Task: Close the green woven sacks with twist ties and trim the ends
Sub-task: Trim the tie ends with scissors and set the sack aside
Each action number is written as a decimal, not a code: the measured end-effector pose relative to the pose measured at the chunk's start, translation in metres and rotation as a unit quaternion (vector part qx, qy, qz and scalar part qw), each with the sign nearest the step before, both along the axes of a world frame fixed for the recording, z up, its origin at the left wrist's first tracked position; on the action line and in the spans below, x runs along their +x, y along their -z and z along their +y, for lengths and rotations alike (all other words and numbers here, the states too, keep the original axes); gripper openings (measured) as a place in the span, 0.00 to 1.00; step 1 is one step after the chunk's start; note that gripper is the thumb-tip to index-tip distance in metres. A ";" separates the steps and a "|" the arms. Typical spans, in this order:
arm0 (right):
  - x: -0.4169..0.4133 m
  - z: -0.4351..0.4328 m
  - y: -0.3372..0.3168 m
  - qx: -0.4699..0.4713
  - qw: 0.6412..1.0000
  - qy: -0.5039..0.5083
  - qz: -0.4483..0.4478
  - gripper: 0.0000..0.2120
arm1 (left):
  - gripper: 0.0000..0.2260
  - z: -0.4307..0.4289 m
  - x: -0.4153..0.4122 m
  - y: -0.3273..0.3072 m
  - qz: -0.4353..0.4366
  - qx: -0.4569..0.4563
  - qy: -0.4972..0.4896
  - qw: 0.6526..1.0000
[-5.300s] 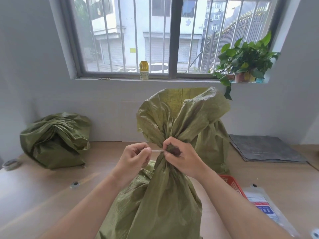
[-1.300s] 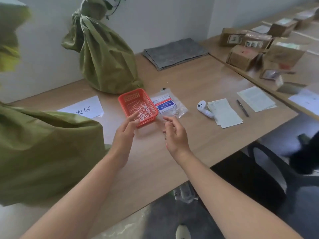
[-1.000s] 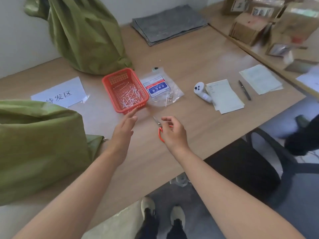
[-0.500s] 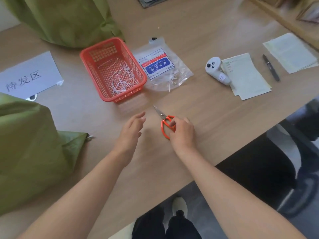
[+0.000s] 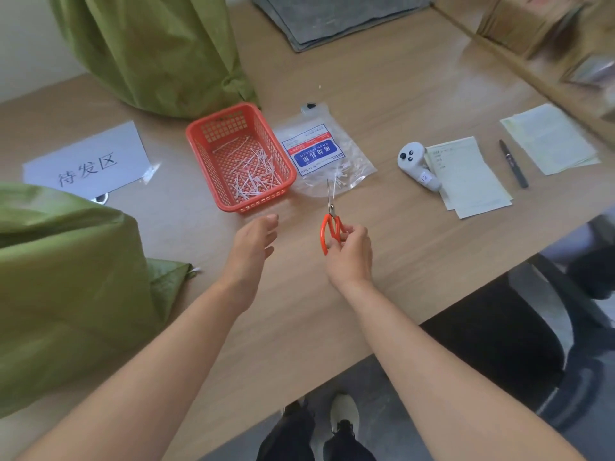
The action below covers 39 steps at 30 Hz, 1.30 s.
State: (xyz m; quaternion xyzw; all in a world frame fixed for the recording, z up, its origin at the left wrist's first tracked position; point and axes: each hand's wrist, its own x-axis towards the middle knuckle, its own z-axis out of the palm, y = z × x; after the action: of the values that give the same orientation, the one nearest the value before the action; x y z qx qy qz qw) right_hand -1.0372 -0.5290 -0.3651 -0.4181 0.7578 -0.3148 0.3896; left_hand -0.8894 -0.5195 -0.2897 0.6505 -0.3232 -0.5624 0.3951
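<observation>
The right hand (image 5: 349, 257) now grips the small scissors with orange handles (image 5: 330, 227). Its fingers are curled round the loops and the closed blades point away, toward the clear plastic bag of white ties (image 5: 319, 154). Half a second ago the scissors were lying flat on the wooden table (image 5: 399, 94) under this hand; now they seem lifted off it. The left hand (image 5: 254, 244) hovers with fingers relaxed and holds nothing, just in front of the red plastic mesh basket (image 5: 289, 176) with short white pieces in it. Some seconds ago both hands were pulling a tie at the neck of a sack, so I judge that the tying is done and the trimming comes next. The near green woven sack (image 5: 66, 277) lies at the left edge, but its neck is out of view. A second green sack (image 5: 159, 51) stands behind the basket.
</observation>
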 end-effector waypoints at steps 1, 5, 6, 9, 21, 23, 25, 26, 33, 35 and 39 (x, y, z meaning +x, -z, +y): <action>0.000 -0.001 -0.010 -0.014 0.999 0.017 -0.036 0.15 | 0.19 0.003 -0.001 -0.011 0.002 -0.010 -0.006 1.000; 0.004 0.000 -0.063 -0.072 0.988 0.026 -0.133 0.13 | 0.23 0.017 -0.006 -0.064 0.015 -0.067 -0.033 0.997; 0.007 0.002 -0.077 -0.090 0.985 0.020 -0.148 0.12 | 0.19 0.022 -0.005 -0.078 0.014 -0.086 -0.034 0.996; 0.017 0.009 -0.123 -0.137 0.978 -0.014 -0.157 0.14 | 0.08 0.037 -0.001 -0.119 0.021 -0.145 -0.039 0.988; 0.080 0.063 -0.304 -0.300 0.921 -0.153 -0.196 0.11 | 0.20 0.116 0.059 -0.290 0.001 -0.302 -0.134 0.944; 0.097 0.075 -0.328 -0.309 0.911 -0.177 -0.207 0.12 | 0.21 0.129 0.075 -0.310 0.006 -0.326 -0.152 0.933; 0.117 0.086 -0.347 -0.310 0.900 -0.204 -0.228 0.11 | 0.21 0.143 0.093 -0.327 0.011 -0.338 -0.174 0.925; 0.129 0.093 -0.354 -0.310 0.894 -0.217 -0.239 0.11 | 0.20 0.150 0.104 -0.334 0.011 -0.343 -0.186 0.921; 0.221 0.124 -0.377 -0.321 0.873 -0.259 -0.262 0.12 | 0.17 0.191 0.205 -0.355 0.026 -0.368 -0.257 0.893; 0.249 0.130 -0.376 -0.319 0.873 -0.259 -0.262 0.12 | 0.13 0.194 0.241 -0.354 0.050 -0.367 -0.277 0.887; 0.307 0.136 -0.375 -0.313 0.878 -0.248 -0.266 0.11 | 0.11 0.189 0.306 -0.356 0.071 -0.367 -0.271 0.887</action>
State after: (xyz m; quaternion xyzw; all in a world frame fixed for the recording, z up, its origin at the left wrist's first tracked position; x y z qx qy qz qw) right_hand -0.7306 -0.3926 0.0095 -0.5926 0.3594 -0.5279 0.4909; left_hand -0.5839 -0.3306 0.0668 0.4798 -0.2891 -0.3193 0.7644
